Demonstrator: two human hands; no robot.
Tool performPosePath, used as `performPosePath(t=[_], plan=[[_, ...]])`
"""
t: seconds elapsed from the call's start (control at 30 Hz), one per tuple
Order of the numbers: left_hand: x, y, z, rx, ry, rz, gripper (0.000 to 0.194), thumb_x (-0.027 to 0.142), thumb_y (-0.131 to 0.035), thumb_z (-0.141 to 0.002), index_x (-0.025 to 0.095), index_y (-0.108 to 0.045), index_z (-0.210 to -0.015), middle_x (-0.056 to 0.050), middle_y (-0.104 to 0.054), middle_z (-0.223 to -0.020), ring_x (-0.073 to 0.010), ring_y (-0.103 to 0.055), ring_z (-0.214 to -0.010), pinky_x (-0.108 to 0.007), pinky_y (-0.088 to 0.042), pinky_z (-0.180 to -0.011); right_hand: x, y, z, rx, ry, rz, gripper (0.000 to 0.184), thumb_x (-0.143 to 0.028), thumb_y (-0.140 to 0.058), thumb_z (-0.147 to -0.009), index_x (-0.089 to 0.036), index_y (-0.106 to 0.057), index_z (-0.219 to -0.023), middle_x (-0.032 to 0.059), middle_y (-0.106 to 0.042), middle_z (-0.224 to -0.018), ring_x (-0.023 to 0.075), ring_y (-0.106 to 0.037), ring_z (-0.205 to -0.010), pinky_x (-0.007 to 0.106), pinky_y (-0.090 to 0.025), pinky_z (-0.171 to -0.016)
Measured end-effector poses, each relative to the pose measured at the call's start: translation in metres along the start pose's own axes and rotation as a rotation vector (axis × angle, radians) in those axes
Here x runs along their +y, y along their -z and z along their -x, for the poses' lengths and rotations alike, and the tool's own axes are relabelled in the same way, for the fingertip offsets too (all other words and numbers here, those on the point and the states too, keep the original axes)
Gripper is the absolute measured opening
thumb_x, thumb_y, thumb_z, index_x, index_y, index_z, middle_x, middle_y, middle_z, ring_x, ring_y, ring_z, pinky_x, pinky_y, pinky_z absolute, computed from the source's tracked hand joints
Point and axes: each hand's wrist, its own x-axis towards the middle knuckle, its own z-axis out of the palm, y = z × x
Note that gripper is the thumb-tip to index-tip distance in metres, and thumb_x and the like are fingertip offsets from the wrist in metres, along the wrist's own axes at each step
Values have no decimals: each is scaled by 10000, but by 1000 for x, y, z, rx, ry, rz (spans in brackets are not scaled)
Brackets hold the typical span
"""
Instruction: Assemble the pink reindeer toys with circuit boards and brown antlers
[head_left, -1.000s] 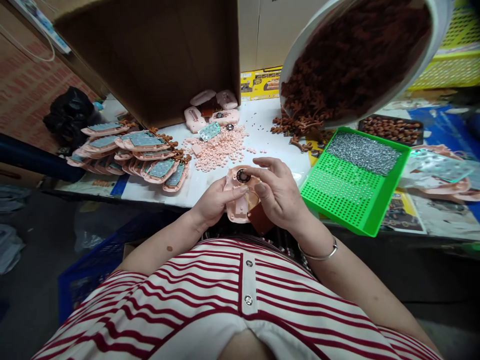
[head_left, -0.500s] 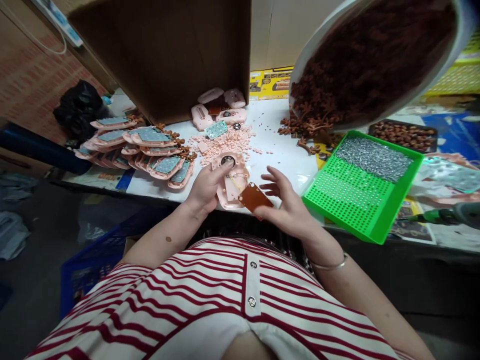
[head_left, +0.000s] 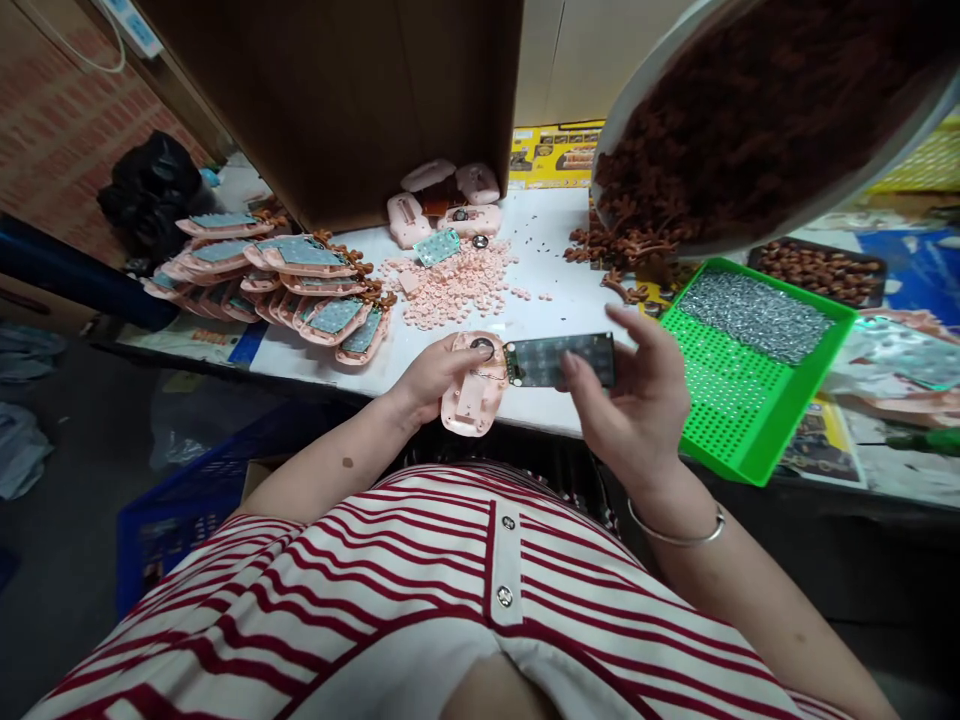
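My left hand (head_left: 433, 378) grips a pink plastic shell (head_left: 471, 405) at its left side, the thumb lying by a round speaker (head_left: 481, 349) set in its upper part. Thin wires run across the inside of the shell. Between thumb and fingers of my right hand (head_left: 637, 395) is a circuit board (head_left: 544, 362), its dark, shiny face turned up and its left end at the shell's right edge. Above the shell, many small pink pieces (head_left: 457, 290) lie scattered on the white table top, with a teal board (head_left: 437, 247) at their far edge.
Stacked pink shells with grey-teal panels (head_left: 330, 315) stand at the left. A green perforated tray (head_left: 720, 430) of silvery screws sits at the right. Behind it, a tipped white bucket (head_left: 611, 120) spills brown pieces. A cardboard box (head_left: 337, 110) rises at the back, near more pink shells (head_left: 409, 222).
My right hand has lifted the board and turned it from its brown face to its dark face, moving right and up. The pink shell has shifted slightly right with my left hand.
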Motion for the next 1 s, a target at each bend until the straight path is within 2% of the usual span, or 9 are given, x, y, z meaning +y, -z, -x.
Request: performPosePath(t=[0.07,0.13,0.2,0.27,0.53,0.7,0.8,0.9,1.0], plan=[[-5,0,0,-85,61,7,351,303,-897,-623,118,-692,-840,-30,-686,-688,-140,-632,-595,-259,-488,-620,2,-2,-9,27,-210,-78,379,-328,-700,-904,-297,-632,-1276,61,-716,-1098,153,-645,-644,311,-574,-506],[-8,-1,1,-149,85,16,330,310,-883,-655,116,-696,-846,-36,-686,-704,-140,-628,-602,-261,-480,-621,7,-3,-16,15,-370,-147,219,-331,-704,-877,-255,-698,-1082,22,-699,-898,125,-591,-549,276,-543,-436],[-11,-2,2,-188,95,37,335,326,-880,-672,120,-703,-867,-39,-689,-725,-154,-644,-625,-273,-488,-634,11,-5,-21,14,-465,-195,139,-307,-711,-845,-226,-708,-958,-6,-658,-775,110,-566,-512,251,-532,-412],[-13,-1,4,-218,111,83,363,359,-884,-679,124,-709,-894,-37,-688,-743,-165,-655,-647,-285,-498,-652,14,-6,-23,26,-500,-207,136,-287,-715,-822,-213,-708,-937,-7,-654,-760,108,-574,-520,239,-529,-405],[-20,2,7,-214,181,177,456,455,-892,-699,122,-739,-971,-54,-736,-859,-178,-691,-753,-301,-532,-763,14,-9,-20,33,-499,-159,136,-281,-724,-801,-221,-710,-923,-23,-652,-717,113,-573,-483,256,-514,-420],[-18,-1,8,-252,151,123,470,424,-912,-679,104,-731,-972,-65,-726,-843,-186,-693,-747,-292,-520,-730,18,-9,-17,13,-476,-91,146,-291,-710,-825,-226,-711,-957,-17,-662,-727,128,-587,-511,279,-518,-459],[-18,-2,9,-234,157,128,462,409,-915,-674,108,-727,-971,-59,-726,-840,-182,-694,-746,-288,-524,-733,19,-8,-15,4,-444,-79,167,-321,-707,-843,-234,-709,-986,-14,-682,-763,130,-599,-531,292,-533,-496],[-20,-1,8,-199,172,164,462,442,-903,-684,117,-730,-962,-60,-736,-854,-183,-701,-747,-295,-538,-748,21,-7,-13,-3,-374,-40,190,-366,-696,-872,-240,-704,-1014,6,-705,-826,148,-637,-604,321,-565,-567],[-21,0,8,-212,155,126,454,451,-885,-705,118,-726,-970,-73,-738,-855,-199,-707,-752,-308,-541,-744,23,-5,-10,-6,-323,19,205,-389,-687,-889,-242,-699,-1032,27,-730,-890,181,-689,-728,361,-597,-670]])
